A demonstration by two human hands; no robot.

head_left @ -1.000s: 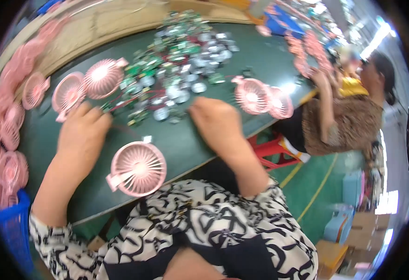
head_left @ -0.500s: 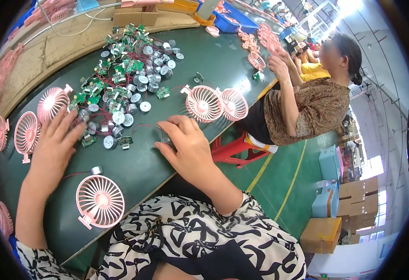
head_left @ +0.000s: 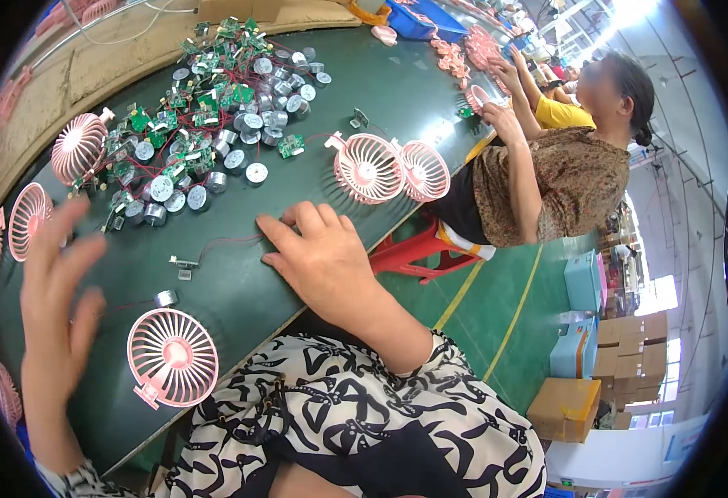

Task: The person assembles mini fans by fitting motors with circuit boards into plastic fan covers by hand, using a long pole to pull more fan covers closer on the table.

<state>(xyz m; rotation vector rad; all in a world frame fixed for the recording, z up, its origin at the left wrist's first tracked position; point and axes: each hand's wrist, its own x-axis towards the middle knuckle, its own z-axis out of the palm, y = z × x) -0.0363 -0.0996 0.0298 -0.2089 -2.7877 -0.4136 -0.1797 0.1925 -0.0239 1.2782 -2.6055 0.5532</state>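
Observation:
My right hand (head_left: 318, 257) is closed low over the green table, its fingers curled round a small motor that they now hide. A thin red wire runs from under those fingers to a small green circuit board (head_left: 185, 267) on the table. My left hand (head_left: 55, 303) hangs above the left side, fingers spread and a little blurred, holding nothing. Just right of it lies a round pink fan cover (head_left: 177, 353), with a silver motor (head_left: 166, 298) beyond it. A pink fan cover (head_left: 30, 221) and another pink cover (head_left: 79, 149) stand beyond my left hand.
A big heap of wired motors and circuit boards (head_left: 214, 124) covers the table's far middle. Two pink fan covers (head_left: 368, 168) stand right of it, near the edge. A co-worker (head_left: 547, 183) sits at the right on a red stool (head_left: 418, 253), handling pink parts.
My left hand has drawn back from the heap toward the left. A wired circuit board now lies apart from the heap. My right hand has shifted slightly nearer, its fingers more closed.

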